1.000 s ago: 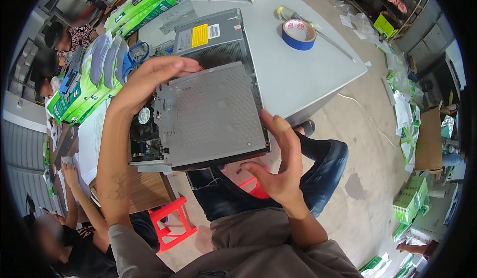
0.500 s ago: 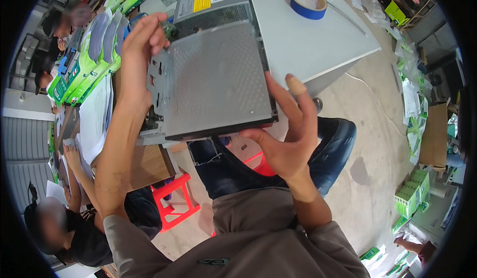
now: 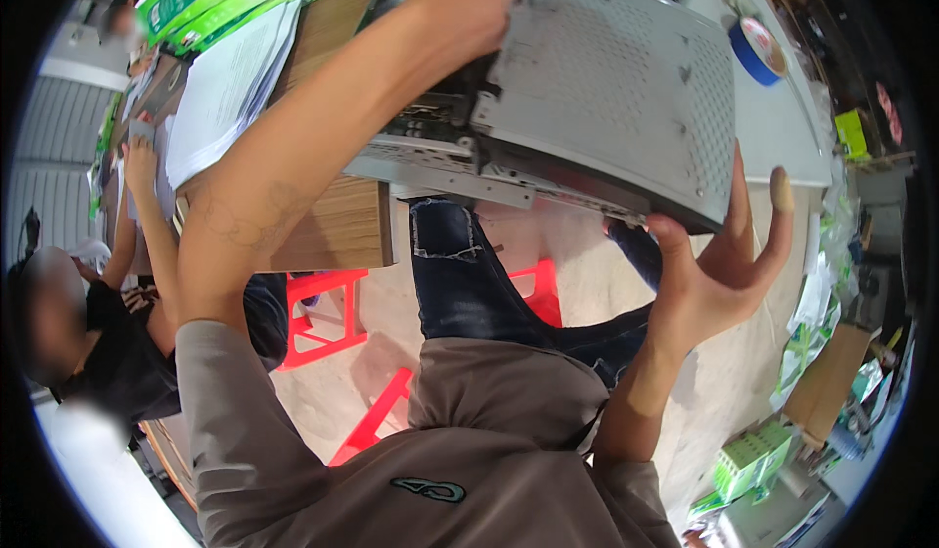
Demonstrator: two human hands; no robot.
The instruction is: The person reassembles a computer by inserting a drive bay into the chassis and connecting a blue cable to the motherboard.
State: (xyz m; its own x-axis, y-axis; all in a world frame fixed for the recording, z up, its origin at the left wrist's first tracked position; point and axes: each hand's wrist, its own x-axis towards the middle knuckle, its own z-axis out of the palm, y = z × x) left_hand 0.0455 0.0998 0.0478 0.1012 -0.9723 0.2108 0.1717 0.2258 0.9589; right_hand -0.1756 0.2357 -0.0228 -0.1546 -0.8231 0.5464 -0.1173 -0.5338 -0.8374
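Note:
A grey metal drive cage (image 3: 606,78) with a dimpled top panel sits over an opened computer case (image 3: 421,117). The case's bare rails and inner parts show at the cage's left. My right hand (image 3: 719,279) holds the cage's near right corner, thumb at the front edge and a finger along the right side. One finger, with a tan bandage on its tip, is raised away from the metal. At the upper edge of the view, my left hand (image 3: 484,5) is by the cage's far left side; its fingers are mostly cut off from sight.
A wooden table (image 3: 337,230) bears a stack of printed papers (image 3: 235,88) and green packages (image 3: 215,5). Blue tape (image 3: 756,51) lies on a white surface at the right. Red stools (image 3: 328,318) stand below, and a co-worker (image 3: 117,313) sits at the left.
The view has swung, and the case and cage now appear farther right. My left arm reaches farther across the case. My right hand stays at the cage's near right corner.

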